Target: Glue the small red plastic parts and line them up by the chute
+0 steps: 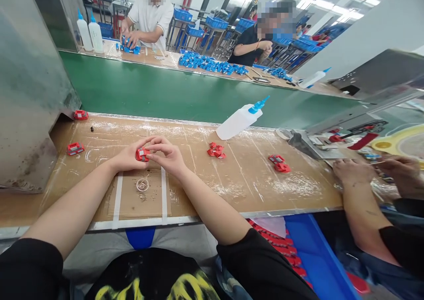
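Note:
Between my two hands is a small red plastic part (142, 154) with a pale grey face turned up. My left hand (128, 155) cups it from the left. From the other side, the thumb and fingers of my right hand (169, 157) pinch its edge. Just below them, a small round clear dish (142, 185) rests on a cardboard pad (127, 200) bordered by white tape strips. Left of my hands lies another red part (75, 148), with one more red part (81, 114) behind it. A small black piece (92, 129) is near that one.
A white squeeze bottle (239, 121) lies tilted by the green belt (149, 86). Red pieces (216, 150) and two red parts (279, 163) sit rightward. A co-worker's hands (354, 172) are at far right. A metal housing (33, 92) stands left; a blue bin (314, 251) is below.

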`<control>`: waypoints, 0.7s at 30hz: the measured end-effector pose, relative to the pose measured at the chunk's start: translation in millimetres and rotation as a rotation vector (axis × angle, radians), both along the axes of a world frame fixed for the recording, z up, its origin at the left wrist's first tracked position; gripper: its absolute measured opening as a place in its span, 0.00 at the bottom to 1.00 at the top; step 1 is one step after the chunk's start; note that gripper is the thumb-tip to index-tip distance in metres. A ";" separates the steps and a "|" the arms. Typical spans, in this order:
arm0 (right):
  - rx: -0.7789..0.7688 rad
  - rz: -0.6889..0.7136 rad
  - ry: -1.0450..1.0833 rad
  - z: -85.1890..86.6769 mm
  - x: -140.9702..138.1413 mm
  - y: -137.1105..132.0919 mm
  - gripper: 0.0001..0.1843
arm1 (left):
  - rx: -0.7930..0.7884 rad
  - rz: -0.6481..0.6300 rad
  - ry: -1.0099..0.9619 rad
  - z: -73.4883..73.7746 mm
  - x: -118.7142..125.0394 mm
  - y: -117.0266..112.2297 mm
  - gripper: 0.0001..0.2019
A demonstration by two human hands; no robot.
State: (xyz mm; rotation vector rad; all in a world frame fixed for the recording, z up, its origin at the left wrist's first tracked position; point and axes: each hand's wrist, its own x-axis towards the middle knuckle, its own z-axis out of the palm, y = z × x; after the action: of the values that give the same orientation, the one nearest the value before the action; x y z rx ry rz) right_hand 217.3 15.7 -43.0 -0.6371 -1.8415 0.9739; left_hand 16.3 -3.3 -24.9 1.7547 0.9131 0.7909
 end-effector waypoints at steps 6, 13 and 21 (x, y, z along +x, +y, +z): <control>0.204 -0.030 -0.078 1.0 6.8 -4.4 0.13 | 0.090 0.071 0.129 4.4 -2.3 -2.4 0.49; 0.417 0.038 -0.189 1.5 17.6 1.3 0.10 | 0.164 0.020 0.315 8.6 -2.2 -4.3 0.50; 0.503 0.051 -0.204 2.2 15.1 -3.3 0.09 | 0.176 -0.023 0.415 8.3 -3.7 -3.2 0.50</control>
State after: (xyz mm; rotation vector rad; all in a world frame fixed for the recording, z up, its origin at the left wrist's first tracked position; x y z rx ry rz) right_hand 232.4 12.5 -40.8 -0.3892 -2.1833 0.4523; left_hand 12.5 -6.5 -16.6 2.1272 1.1182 0.5100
